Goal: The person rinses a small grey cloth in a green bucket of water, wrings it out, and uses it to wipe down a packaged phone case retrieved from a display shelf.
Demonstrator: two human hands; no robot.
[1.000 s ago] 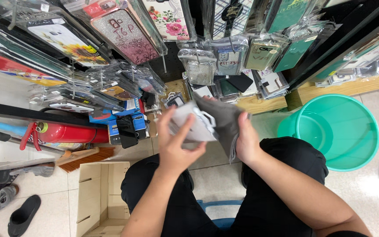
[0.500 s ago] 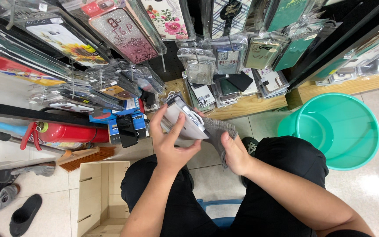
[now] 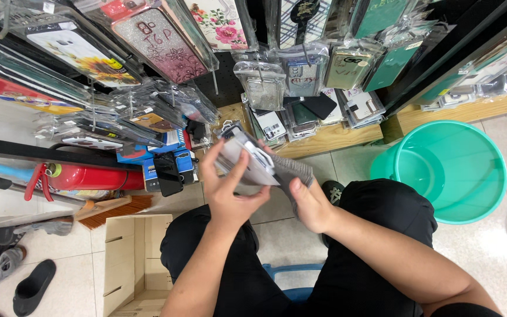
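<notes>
Head view, looking down on a seated person in black trousers. Largest: the display wall (image 3: 224, 76) across the top edge, hung with rows of phone cases in clear plastic sleeves, among them a sunflower case (image 3: 83, 56) at the upper left and a flowered case (image 3: 221, 23) at the top centre. At the right edge of the floor stands a green bucket (image 3: 447, 170), its rim beside the person's knee. At the bottom left sits an open cardboard box (image 3: 127, 264), and above it, along the left edge, lies a red fire extinguisher (image 3: 86, 177) with a broom (image 3: 112, 210) just below it. A black sandal (image 3: 33, 285) lies in the bottom left corner. Centre: the left hand (image 3: 230, 196) grips a packaged phone case (image 3: 253, 161) from the near side, thumb up against its face, fingers curled round the lower edge. The right hand (image 3: 312, 205) holds a bundle of further packaged cases (image 3: 294, 173), fingers closed under it, touching the single case. Both are held above the knees, just in front of the wooden shelf edge (image 3: 330, 138).
</notes>
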